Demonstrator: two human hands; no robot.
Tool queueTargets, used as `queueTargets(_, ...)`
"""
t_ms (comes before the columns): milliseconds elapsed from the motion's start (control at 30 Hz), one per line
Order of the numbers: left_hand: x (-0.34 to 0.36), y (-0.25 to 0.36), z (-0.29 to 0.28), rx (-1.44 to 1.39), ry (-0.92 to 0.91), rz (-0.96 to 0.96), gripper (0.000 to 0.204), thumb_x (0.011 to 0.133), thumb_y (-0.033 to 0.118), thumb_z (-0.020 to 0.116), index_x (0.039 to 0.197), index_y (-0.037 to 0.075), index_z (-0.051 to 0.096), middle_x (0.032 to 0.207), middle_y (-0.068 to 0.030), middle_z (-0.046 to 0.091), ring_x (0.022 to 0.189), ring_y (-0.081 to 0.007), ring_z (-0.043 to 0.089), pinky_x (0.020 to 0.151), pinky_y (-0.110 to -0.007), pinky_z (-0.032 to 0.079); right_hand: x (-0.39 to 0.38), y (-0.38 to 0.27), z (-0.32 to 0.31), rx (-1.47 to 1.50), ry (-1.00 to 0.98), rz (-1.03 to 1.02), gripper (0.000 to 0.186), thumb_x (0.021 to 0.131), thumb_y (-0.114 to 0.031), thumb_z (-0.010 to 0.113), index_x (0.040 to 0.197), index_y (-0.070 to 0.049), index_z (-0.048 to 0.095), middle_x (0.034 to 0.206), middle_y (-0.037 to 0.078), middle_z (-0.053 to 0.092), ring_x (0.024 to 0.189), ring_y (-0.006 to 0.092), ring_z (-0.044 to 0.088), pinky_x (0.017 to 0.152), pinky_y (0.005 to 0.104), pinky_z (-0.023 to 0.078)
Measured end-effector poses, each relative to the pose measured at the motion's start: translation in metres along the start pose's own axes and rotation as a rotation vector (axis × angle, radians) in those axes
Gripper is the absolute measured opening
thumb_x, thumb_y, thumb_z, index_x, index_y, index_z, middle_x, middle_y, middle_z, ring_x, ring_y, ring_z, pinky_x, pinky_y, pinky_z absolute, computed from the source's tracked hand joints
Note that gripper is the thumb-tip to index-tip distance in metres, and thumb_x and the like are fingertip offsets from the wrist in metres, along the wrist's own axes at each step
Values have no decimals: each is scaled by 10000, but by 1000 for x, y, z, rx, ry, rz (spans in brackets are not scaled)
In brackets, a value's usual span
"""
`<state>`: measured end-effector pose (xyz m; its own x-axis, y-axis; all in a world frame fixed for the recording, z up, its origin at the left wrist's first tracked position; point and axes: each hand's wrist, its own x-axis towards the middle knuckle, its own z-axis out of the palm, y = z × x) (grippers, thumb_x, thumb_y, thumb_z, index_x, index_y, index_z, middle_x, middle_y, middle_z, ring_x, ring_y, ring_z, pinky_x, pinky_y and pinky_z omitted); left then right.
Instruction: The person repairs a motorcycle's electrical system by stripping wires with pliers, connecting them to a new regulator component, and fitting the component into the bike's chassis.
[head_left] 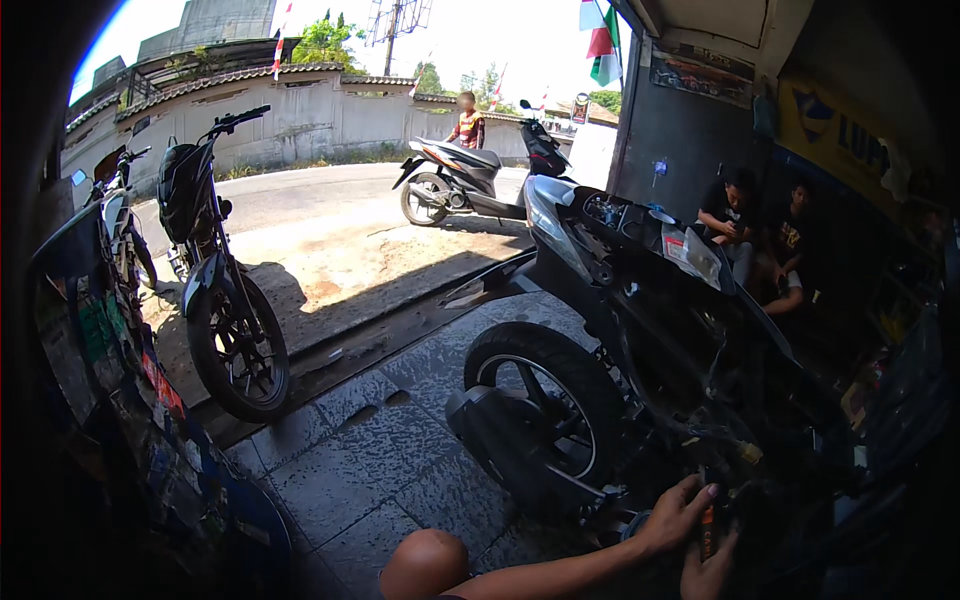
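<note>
Low at the right, my left hand (672, 518) reaches in with bent fingers closed about the top end of a slim orange-and-black handle (708, 532). Below it, my right hand (708, 572) wraps round the lower part of the same handle; shadow hides some of its fingers. What kind of tool it belongs to cannot be made out. Both hands are close beside the dark, partly stripped body of a scooter (655, 330), whose rear wheel (545, 400) stands to their left. Loose wiring and a small yellowish part (750, 453) show in the shade above my hands.
A black motorcycle (235, 290) stands at the left, near the step down to the road. Outside, another scooter (465, 175) is parked near a standing person (467, 125). Two people (735, 215) sit by the right wall. My bare knee (425, 562) is over the wet tiles (390, 460).
</note>
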<state>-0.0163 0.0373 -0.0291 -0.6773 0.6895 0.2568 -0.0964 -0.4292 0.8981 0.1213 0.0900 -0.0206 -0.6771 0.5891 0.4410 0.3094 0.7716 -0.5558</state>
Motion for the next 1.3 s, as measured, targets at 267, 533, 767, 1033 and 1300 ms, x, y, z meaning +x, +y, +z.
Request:
queueTargets(267, -2, -3, 10, 21, 44, 32, 419, 1034, 360, 542, 1149, -40, 589, 1035, -104, 654, 1000, -157, 598, 885, -331, 482, 28, 18, -10, 137, -258, 79, 519, 858, -263, 692, 1289, -21, 536, 1116, 233, 654, 1069, 387, 646, 869, 440, 500)
queueTargets(533, 1, -9, 2, 22, 96, -16, 342, 1020, 312, 576, 1088, -22, 601, 941, -75, 649, 898, -110, 587, 790, -283, 489, 50, 17, -7, 156, -411, 69, 541, 806, -224, 708, 1270, -7, 533, 1028, 169, 676, 955, 284, 684, 815, 380, 518)
queueTargets(767, 0, -3, 15, -24, 131, 57, 313, 1025, 287, 576, 1092, -18, 604, 902, -47, 661, 847, -100, 577, 758, -278, 488, 50, 30, -5, 198, -390, 38, 457, 813, -218, 705, 1203, -18, 574, 1026, 182, 683, 965, 325, 685, 822, 398, 523)
queueTargets(1033, -2, 12, 28, 404, 299, 3, 400, 927, 325, 658, 1033, -54, 587, 865, -226, 689, 823, -350, 687, 744, -424, 511, 56, 16, -5, 166, -386, -146, 401, 823, -194, 682, 1198, -61, 630, 1123, 198, 675, 1039, 391, 655, 878, 442, 522)
queueTargets(1300, 6, 3, 43, 490, 444, -4, 361, 930, 302, 606, 1016, -49, 589, 871, -273, 690, 854, -467, 667, 777, -523, 498, 60, 8, -10, 93, -434, -73, 365, 843, -210, 670, 1180, -70, 650, 1128, 191, 685, 1080, 376, 646, 900, 442, 511)
